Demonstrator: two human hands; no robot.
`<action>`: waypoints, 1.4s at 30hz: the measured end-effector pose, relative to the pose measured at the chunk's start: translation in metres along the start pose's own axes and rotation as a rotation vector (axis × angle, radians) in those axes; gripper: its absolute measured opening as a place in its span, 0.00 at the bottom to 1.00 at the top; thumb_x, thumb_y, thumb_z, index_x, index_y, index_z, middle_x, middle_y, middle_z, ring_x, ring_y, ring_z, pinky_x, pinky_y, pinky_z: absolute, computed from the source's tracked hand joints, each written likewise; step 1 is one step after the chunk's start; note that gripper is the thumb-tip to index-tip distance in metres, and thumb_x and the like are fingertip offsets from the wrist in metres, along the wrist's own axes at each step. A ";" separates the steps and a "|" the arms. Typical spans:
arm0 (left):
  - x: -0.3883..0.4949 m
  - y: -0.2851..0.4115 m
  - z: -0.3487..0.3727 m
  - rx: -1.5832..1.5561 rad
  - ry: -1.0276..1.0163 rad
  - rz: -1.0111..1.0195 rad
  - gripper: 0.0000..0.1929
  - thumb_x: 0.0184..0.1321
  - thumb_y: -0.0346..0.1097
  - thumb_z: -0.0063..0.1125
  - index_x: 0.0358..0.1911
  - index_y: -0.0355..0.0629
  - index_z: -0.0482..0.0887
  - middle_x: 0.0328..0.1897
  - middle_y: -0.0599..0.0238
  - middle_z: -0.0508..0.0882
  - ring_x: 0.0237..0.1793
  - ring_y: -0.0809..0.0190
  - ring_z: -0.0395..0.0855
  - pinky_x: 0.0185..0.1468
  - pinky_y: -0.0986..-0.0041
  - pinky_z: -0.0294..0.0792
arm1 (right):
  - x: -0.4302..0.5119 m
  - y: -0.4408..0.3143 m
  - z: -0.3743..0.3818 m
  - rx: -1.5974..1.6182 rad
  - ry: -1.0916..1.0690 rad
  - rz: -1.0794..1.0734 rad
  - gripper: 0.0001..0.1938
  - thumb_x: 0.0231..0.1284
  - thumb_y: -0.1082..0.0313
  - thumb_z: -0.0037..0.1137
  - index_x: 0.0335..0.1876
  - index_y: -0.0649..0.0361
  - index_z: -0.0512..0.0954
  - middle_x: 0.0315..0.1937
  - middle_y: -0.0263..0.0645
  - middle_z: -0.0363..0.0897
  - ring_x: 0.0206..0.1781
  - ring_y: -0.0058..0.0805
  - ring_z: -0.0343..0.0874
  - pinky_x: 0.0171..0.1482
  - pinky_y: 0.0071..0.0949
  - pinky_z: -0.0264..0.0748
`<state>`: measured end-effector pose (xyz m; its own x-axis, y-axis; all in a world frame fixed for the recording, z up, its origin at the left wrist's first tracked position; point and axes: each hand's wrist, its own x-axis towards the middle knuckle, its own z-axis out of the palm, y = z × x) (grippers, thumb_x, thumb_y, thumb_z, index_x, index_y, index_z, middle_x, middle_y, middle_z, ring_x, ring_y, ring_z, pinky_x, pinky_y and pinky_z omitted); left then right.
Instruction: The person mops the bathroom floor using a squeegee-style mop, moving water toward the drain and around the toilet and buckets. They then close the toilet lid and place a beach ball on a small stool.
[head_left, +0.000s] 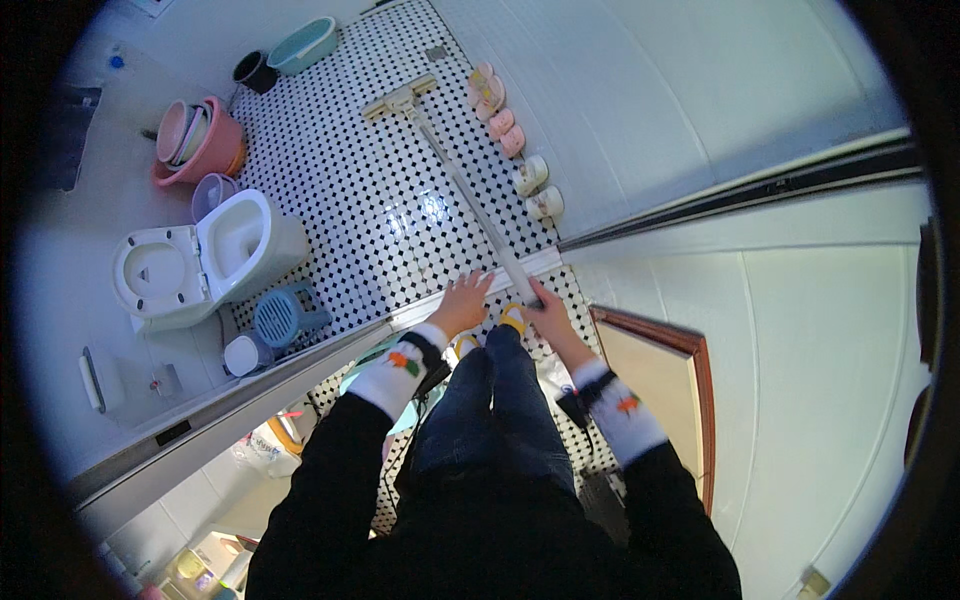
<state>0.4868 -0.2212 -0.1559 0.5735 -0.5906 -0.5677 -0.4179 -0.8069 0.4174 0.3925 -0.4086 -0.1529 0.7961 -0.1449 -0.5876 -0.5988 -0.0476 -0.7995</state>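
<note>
My right hand (550, 315) is closed around the near end of the long pole of a flat-headed floor mop (472, 196). The pole slants away over the raised door threshold (431, 305), and its wide head (399, 98) rests on the black-and-white tiled floor (352, 187) at the far part of the room. My left hand (461, 304) is held above the threshold, left of the pole, with its fingers apart and nothing in it. Below my hands, my feet in yellow-and-white slippers (512, 319) stand on tiles on the near side of the threshold.
On the left stand a toilet with its lid up (244, 240), a blue plastic stool (279, 316), a small bin (246, 355) and stacked pink basins (217, 142). A black bucket (256, 73) and a teal tub (304, 46) are farther back. Several slippers (531, 174) line the right wall.
</note>
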 end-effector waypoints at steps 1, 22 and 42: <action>-0.007 -0.007 -0.006 -0.024 0.009 -0.031 0.43 0.52 0.38 0.61 0.71 0.53 0.49 0.73 0.52 0.54 0.71 0.40 0.52 0.66 0.43 0.54 | 0.036 -0.019 0.003 -0.098 0.005 -0.013 0.39 0.43 0.73 0.61 0.68 0.48 0.63 0.29 0.41 0.78 0.24 0.27 0.76 0.30 0.28 0.74; 0.062 0.107 -0.052 0.096 0.173 0.659 0.21 0.50 0.40 0.63 0.49 0.50 0.73 0.49 0.62 0.73 0.58 0.52 0.68 0.61 0.52 0.57 | -0.189 -0.149 -0.156 -0.458 -0.294 0.313 0.43 0.50 0.71 0.56 0.73 0.48 0.48 0.26 0.50 0.79 0.27 0.38 0.81 0.34 0.35 0.78; 0.196 -0.070 -0.178 0.309 0.507 0.093 0.25 0.58 0.35 0.51 0.61 0.44 0.67 0.70 0.52 0.57 0.64 0.39 0.61 0.63 0.49 0.58 | 0.119 -0.180 -0.010 0.031 -0.152 0.166 0.43 0.43 0.82 0.51 0.72 0.46 0.56 0.19 0.34 0.70 0.11 0.21 0.66 0.14 0.23 0.64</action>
<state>0.7541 -0.2806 -0.1701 0.7576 -0.6453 -0.0981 -0.6241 -0.7602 0.1806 0.5944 -0.4275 -0.0774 0.6921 0.0022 -0.7218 -0.7218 -0.0045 -0.6921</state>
